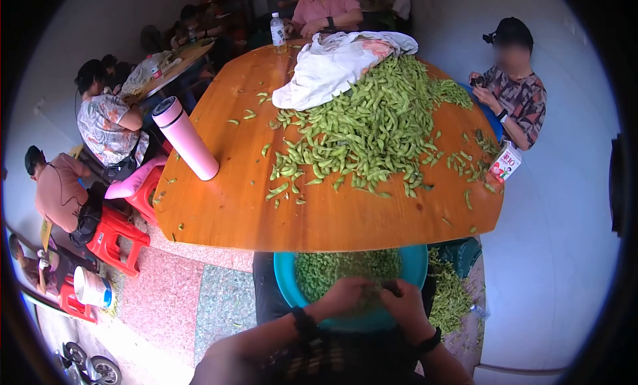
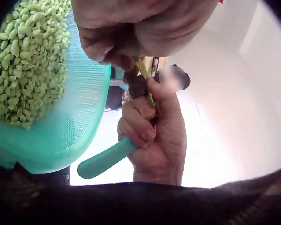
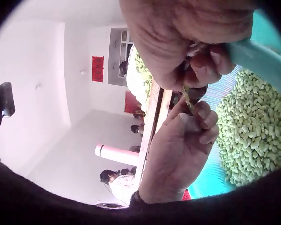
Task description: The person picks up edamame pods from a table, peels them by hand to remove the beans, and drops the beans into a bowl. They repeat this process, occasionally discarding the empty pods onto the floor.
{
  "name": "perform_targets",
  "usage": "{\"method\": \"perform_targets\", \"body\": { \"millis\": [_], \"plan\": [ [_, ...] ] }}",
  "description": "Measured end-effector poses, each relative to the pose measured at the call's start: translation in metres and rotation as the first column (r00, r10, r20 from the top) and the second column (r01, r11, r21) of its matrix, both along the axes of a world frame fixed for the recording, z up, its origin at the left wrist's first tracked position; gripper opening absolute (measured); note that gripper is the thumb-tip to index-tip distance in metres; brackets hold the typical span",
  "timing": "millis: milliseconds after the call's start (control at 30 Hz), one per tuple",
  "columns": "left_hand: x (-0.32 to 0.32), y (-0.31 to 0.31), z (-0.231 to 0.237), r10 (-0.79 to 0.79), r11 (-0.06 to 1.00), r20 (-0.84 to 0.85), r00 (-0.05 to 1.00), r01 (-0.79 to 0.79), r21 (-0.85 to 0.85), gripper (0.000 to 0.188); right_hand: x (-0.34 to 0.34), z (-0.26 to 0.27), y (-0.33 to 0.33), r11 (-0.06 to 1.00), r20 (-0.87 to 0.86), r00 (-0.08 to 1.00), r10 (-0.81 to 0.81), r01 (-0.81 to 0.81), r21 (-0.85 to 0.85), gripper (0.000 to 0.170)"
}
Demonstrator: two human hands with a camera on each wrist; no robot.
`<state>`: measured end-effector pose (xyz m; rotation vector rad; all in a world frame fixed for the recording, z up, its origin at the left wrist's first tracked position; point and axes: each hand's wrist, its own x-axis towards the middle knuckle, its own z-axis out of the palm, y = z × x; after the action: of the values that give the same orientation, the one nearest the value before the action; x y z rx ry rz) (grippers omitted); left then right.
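My left hand [image 1: 349,295] pinches a small green bean pod [image 3: 187,97] with thumb and fingertips, over the near side of a teal basket [image 1: 284,279] at my lap. Close against it, my right hand [image 1: 407,308] has its fingers curled round the teal handle [image 2: 107,158] of a tool whose working end is hidden by the fingers. In the left wrist view the right thumb also meets the pod [image 2: 143,69]. One right finger [image 2: 136,86] carries a dark covering. Loose shelled beans [image 3: 255,126] lie deep in the basket.
A large pile of pods [image 1: 372,126] covers the wooden table [image 1: 232,212], partly under a white cloth [image 1: 325,69]. A pink flask [image 1: 189,142], water bottle [image 1: 278,33] and drink carton [image 1: 505,162] stand on it. Empty-looking pods [image 1: 448,305] heap on the floor. People sit around.
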<state>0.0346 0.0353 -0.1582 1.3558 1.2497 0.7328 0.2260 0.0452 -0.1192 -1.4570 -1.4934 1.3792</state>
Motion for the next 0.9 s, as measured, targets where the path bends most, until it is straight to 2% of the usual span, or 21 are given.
{"method": "perform_targets", "body": {
  "millis": [33,67,100,133,200,233,267,300,333,367,433,467,533,600,667,700,733,800,833,900],
  "plan": [
    [-0.004,0.002,-0.012,0.004,1.000,0.000,1.000,-0.004,0.003,0.035,0.003,0.000,0.002,0.998,0.031,0.999,-0.031,0.029,0.049,0.016],
    [-0.009,0.005,-0.023,-0.070,0.960,-0.270,0.960,0.138,0.244,0.034,0.012,-0.003,0.006,0.998,0.029,0.999,-0.027,0.025,0.051,0.016],
    [-0.013,0.006,-0.028,-0.066,0.848,-0.529,0.846,0.327,0.418,0.032,0.029,-0.006,0.011,0.984,0.195,0.978,-0.071,0.036,0.176,0.015],
    [-0.017,0.004,-0.022,-0.060,0.848,-0.530,0.846,0.323,0.420,0.032,0.045,-0.009,0.017,0.954,0.349,0.928,-0.133,0.024,0.299,0.015],
    [-0.023,-0.006,0.003,0.302,0.649,-0.677,0.671,0.376,0.662,0.026,0.068,-0.002,0.021,0.900,0.294,0.914,-0.281,0.144,0.412,0.016],
    [-0.027,-0.007,0.017,0.303,0.648,-0.677,0.670,0.376,0.662,0.026,0.092,-0.014,0.023,0.880,0.400,0.855,-0.330,0.125,0.458,0.017],
    [-0.032,-0.006,0.034,0.171,0.823,-0.654,0.737,0.258,0.506,0.023,0.120,-0.028,0.022,0.860,0.497,0.780,-0.381,0.101,0.500,0.017],
    [-0.037,-0.005,0.047,0.051,0.942,-0.589,0.806,0.156,0.296,0.020,0.141,-0.033,0.019,0.867,0.552,0.735,-0.392,0.095,0.490,0.019],
    [-0.045,-0.004,0.055,0.045,0.942,-0.590,0.806,0.162,0.294,0.020,0.159,-0.038,0.015,0.873,0.605,0.687,-0.403,0.091,0.478,0.020],
    [-0.054,-0.004,0.062,0.119,0.915,-0.528,0.841,0.114,0.387,0.018,0.176,-0.044,0.010,0.874,0.606,0.685,-0.405,0.096,0.476,0.020],
    [-0.067,0.001,0.093,0.229,0.844,-0.442,0.867,0.049,0.534,0.013,0.199,-0.058,-0.002,0.939,0.800,0.509,-0.318,0.050,0.341,0.023],
    [-0.076,0.012,0.100,0.225,0.845,-0.444,0.867,0.053,0.533,0.013,0.204,-0.067,-0.010,0.939,0.800,0.509,-0.319,0.055,0.340,0.023],
    [-0.093,0.032,0.114,0.519,0.626,-0.438,0.734,0.022,0.779,0.014,0.207,-0.076,-0.021,0.917,0.761,0.514,-0.396,0.172,0.361,0.019],
    [-0.109,0.057,0.125,0.621,0.642,-0.530,0.577,0.014,0.767,0.026,0.198,-0.080,-0.029,0.921,0.762,0.517,-0.389,0.186,0.344,0.017],
    [-0.125,0.079,0.117,0.625,0.640,-0.558,0.546,0.051,0.767,0.024,0.192,-0.083,-0.033,0.923,0.760,0.524,-0.385,0.204,0.327,0.015],
    [-0.130,0.087,0.112,0.631,0.637,-0.581,0.514,0.085,0.766,0.021,0.190,-0.084,-0.034,0.935,0.728,0.589,-0.351,0.174,0.310,0.013],
    [-0.133,0.091,0.109,0.627,0.637,-0.585,0.514,0.094,0.766,0.021,0.189,-0.086,-0.036,0.945,0.691,0.651,-0.314,0.144,0.293,0.011],
    [-0.135,0.094,0.106,0.576,0.715,-0.594,0.561,0.005,0.699,0.018,0.187,-0.092,-0.035,0.945,0.711,0.629,-0.315,0.133,0.300,0.010],
    [-0.135,0.092,0.106,0.572,0.717,-0.598,0.562,0.011,0.697,0.018,0.183,-0.090,-0.034,0.943,0.707,0.631,-0.319,0.132,0.307,0.011],
    [-0.134,0.086,0.110,0.597,0.760,-0.538,0.595,-0.204,0.617,0.015,0.180,-0.090,-0.033,0.942,0.705,0.634,-0.320,0.132,0.308,0.013]
  ]
}}
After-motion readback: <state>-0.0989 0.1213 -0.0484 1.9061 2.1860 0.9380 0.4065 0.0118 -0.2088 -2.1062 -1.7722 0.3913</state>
